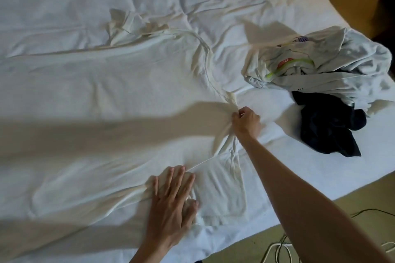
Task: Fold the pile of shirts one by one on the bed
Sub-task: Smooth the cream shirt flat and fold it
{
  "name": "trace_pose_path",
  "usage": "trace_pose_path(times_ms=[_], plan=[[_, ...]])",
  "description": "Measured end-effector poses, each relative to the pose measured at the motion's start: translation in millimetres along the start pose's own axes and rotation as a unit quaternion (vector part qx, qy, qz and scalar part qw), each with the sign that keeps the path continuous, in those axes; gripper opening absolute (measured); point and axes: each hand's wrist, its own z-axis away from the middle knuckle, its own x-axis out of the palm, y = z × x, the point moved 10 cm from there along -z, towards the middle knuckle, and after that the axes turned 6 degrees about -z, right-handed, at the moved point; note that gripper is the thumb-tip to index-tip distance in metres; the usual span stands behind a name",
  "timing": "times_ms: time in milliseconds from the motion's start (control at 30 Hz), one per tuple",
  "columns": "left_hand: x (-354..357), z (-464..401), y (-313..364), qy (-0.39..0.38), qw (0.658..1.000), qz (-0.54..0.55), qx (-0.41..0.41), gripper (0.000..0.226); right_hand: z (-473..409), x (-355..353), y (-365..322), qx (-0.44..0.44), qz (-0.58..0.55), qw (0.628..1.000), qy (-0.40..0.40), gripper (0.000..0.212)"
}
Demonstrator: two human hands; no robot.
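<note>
white shirt (132, 83) lying mid-frame, soft, limp | right hand (245, 123) pinching its collar; left hand (173, 196) pressing flat, fingers straight | pile (324, 66) waiting right | likely gripping seams best

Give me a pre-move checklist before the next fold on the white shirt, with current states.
1. Left hand pressing the white shirt flat near its sleeve: ok.
2. Right hand pinching the fabric by the collar: ok.
3. Shirt spread smooth: not ok, the far sleeve is bunched and the body is wrinkled.
4. Pile of unfolded shirts apart from the white shirt: ok, it lies to the right.
5. Dark garment out of the fold path: ok, it sits beside the pile.
6. Shirt's left hem aligned: cannot tell, out of frame.
</note>
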Motion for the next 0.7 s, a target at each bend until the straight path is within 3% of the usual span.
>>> trace_pose_path(times_ms=[100, 167, 233, 300, 400, 500, 567, 700], plan=[[-1, 0, 1, 0.0, 1.0, 0.007, 0.0, 0.065, 38, 8, -4, -0.108, 0.029, 0.993, 0.043, 0.047], [-5, 0, 1, 0.002, 1.0, 0.014, 0.012, 0.06, 92, 14, -14, -0.246, 0.04, 0.968, 0.027, 0.054], [-12, 4, -6, 0.024, 0.999, 0.041, 0.025, 0.054, 161, 26, -14, -0.398, 0.035, 0.915, -0.053, 0.047], [-22, 16, -25, 0.062, 0.995, 0.077, 0.013, 0.053, 223, 35, 8, -0.484, 0.034, 0.862, -0.145, 0.049], [-38, 37, -55, 0.101, 0.992, 0.079, 0.001, 0.063, 263, 45, 41, -0.51, 0.084, 0.83, -0.21, 0.075], [-44, 49, -74, 0.098, 0.994, 0.049, -0.009, 0.07, 266, 46, 50, -0.516, 0.097, 0.825, -0.211, 0.078], [-41, 48, -89, 0.087, 0.994, 0.033, -0.049, 0.068, 260, 46, 49, -0.516, 0.099, 0.829, -0.19, 0.071], [-40, 39, -107, 0.091, 0.992, 0.026, -0.082, 0.058, 247, 32, 32, -0.534, 0.052, 0.831, -0.145, 0.034]])
